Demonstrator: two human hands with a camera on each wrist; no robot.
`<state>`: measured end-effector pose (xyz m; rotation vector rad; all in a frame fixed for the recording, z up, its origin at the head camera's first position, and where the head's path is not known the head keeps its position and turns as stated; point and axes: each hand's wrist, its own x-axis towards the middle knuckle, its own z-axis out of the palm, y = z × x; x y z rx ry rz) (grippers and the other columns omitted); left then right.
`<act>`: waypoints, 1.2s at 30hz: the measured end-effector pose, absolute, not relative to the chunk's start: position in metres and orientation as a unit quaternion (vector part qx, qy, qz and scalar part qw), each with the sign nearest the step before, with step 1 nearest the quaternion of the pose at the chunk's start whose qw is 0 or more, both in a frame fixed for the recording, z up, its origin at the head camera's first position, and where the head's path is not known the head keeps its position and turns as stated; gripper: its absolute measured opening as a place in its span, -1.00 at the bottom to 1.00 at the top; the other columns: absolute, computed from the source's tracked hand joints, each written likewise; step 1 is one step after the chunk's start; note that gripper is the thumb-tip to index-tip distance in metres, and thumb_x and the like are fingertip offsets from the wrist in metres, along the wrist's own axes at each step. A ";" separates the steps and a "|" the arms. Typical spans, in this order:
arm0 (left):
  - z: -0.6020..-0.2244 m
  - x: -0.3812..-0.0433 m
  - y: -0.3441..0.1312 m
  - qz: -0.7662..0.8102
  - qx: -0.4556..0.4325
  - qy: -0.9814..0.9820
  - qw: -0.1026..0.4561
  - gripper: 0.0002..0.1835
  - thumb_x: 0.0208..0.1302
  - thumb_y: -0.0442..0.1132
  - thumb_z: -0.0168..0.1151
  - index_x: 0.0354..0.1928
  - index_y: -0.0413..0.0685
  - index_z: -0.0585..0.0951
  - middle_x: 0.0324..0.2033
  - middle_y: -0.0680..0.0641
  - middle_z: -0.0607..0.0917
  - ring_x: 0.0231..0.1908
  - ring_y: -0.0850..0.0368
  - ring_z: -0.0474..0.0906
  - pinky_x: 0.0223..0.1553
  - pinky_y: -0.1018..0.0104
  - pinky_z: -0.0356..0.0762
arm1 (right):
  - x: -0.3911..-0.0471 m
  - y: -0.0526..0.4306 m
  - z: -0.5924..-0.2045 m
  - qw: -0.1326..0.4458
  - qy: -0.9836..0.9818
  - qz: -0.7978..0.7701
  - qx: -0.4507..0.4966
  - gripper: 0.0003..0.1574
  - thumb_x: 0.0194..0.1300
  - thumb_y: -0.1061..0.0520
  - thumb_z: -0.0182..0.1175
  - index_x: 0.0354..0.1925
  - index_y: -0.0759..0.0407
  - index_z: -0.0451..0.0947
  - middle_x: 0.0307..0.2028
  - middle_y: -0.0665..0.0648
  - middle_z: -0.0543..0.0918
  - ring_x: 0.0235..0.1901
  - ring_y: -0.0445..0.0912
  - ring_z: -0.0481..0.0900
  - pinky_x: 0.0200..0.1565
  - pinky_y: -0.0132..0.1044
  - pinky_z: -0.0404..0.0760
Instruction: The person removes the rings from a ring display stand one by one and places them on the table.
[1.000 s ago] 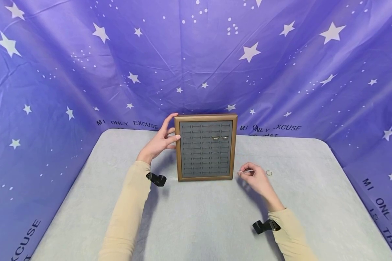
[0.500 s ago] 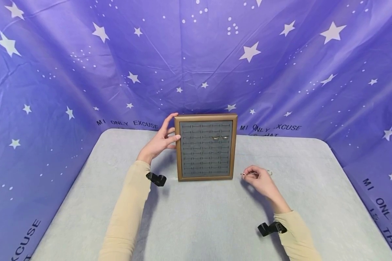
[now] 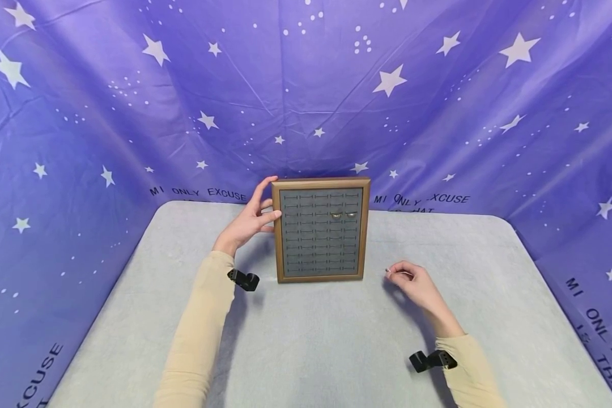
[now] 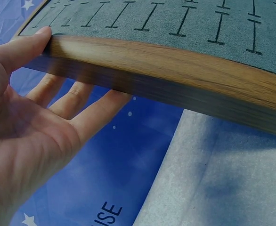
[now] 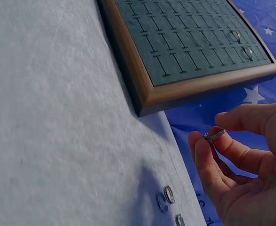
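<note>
Head: board (image 3: pixel 321 235) on end, face toward viewer

Perhaps a studio, with star-printed drapes (image 3: pixel 306 90)

Left grip (image 3: pixel 247 223) holds framed slotted board (image 3: pixel 321 241).

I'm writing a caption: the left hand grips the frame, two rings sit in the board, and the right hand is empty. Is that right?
Not quite: the right hand pinches a ring, as the right wrist view shows. The left hand grips the frame and two rings sit in the board.
</note>
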<state>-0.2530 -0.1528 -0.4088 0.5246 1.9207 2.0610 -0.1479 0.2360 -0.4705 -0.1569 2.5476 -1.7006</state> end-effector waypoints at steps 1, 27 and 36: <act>-0.409 -0.253 -0.153 0.712 0.181 0.664 0.137 -0.14 0.39 -0.42 0.09 0.50 0.42 -0.07 0.17 -0.35 0.40 -0.08 -0.13 0.59 -0.10 -0.16 0.57 | -0.147 0.238 -0.470 0.033 0.831 -0.553 -0.052 -0.86 0.26 0.38 0.18 -0.26 0.53 0.51 -0.31 0.26 0.65 -0.37 -0.25 0.59 -0.26 -0.49 0.53; -0.409 -0.254 -0.153 0.715 0.178 0.661 0.139 -0.14 0.38 -0.42 0.09 0.50 0.43 -0.06 0.17 -0.35 0.39 -0.09 -0.12 0.58 -0.09 -0.16 0.57 | -0.141 0.272 -0.476 0.029 0.859 -0.511 -0.013 -0.79 0.25 0.33 0.24 -0.23 0.53 0.50 -0.32 0.26 0.65 -0.39 -0.19 0.58 -0.31 -0.46 0.49; -0.409 -0.254 -0.153 0.715 0.174 0.663 0.141 -0.15 0.38 -0.42 0.10 0.48 0.50 -0.03 0.19 -0.34 0.38 -0.07 -0.13 0.57 -0.08 -0.16 0.56 | -0.139 0.278 -0.483 0.015 0.872 -0.489 -0.013 -0.85 0.19 0.36 0.27 -0.27 0.45 0.54 -0.37 0.19 0.61 -0.43 -0.24 0.49 -0.41 -0.42 0.48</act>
